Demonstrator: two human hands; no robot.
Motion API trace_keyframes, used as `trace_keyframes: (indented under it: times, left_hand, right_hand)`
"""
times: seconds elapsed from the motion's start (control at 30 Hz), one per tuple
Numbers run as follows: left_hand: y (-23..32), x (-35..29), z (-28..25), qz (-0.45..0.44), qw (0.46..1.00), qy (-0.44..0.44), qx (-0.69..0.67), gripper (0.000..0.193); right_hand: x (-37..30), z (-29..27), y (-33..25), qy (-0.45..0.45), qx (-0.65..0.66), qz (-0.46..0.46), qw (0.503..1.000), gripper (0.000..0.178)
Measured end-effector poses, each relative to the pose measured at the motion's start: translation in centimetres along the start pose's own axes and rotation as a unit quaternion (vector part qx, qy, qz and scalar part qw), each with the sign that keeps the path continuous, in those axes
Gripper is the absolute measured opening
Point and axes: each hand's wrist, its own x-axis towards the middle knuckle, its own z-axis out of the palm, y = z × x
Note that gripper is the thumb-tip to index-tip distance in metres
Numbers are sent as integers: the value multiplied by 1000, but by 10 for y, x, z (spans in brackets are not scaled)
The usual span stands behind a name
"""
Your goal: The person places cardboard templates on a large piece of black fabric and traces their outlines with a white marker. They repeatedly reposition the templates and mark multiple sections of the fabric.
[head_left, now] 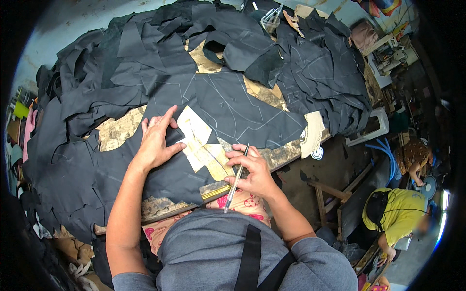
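Note:
A pale yellowish pattern piece [198,145] with a dark slit line lies on a sheet of black leather [228,102]. Silvery outlines are drawn on that leather. My left hand [159,138] rests on the leather with fingers spread, its thumb touching the pattern's left edge. In my right hand [252,172], a slim clear-barrelled pen [235,182] is held between the fingers, slanting down toward me. Two of that hand's fingertips are close to the pattern's lower right end.
Heaped black leather pieces [320,72] cover much of the worn wooden table [286,153]. A clear cup of pens [270,22] stands at the back. A cream scalloped piece [312,133] hangs near the right edge. Beyond it, a person in a yellow shirt [400,213] bends over.

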Motion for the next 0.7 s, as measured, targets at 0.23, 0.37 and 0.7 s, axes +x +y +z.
trace_keyframes:
  times: [0.23,0.37,0.7]
  left_hand:
    - [0,0,0,-6,1000,1,-19,91]
    - [2,0,-3,-10,999,-4,-32,88]
    - [55,-4,19,100,969,-20,227,18]
  right_hand:
    - [1,1,-2,4,-23,-8,1000,37]
    - [1,2,-2,12,-25,-9,1000,36]
    - [2,0,-4,-5,-44,-40,998,36]
